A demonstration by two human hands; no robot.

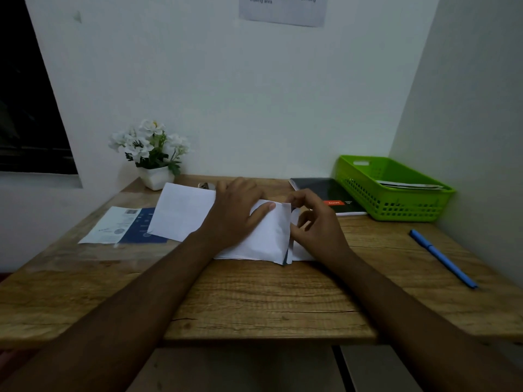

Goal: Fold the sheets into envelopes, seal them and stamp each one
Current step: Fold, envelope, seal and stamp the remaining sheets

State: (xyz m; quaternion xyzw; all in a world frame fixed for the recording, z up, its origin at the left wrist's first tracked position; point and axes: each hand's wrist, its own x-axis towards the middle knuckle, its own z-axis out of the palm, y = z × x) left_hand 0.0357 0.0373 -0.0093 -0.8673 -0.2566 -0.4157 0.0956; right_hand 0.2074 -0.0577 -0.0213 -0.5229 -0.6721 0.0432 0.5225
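The wooden table [254,301] fills the lower view, set into a corner of pale walls. At its far right stands a green plastic basket [396,205] with a few papers lying inside. In the middle of the table lies the partly folded white sheet [263,239], its right flap raised and curling upward. The left hand [237,210] lies flat on top of it, fingers straight, with the thumb stretched toward the flap, pressing the paper down. The right hand [314,222] is curled at the flap's edge and appears to pinch it between thumb and fingertips, though the contact itself is partly hidden. A second white sheet [181,210] lies just left of the hands, overlapping a blue-and-white printed leaflet [121,224]. A black notebook [319,190] sits beside the basket. White flowers in a small pot [155,178] stand at the back left. A blue pen [441,257] lies near the right edge.
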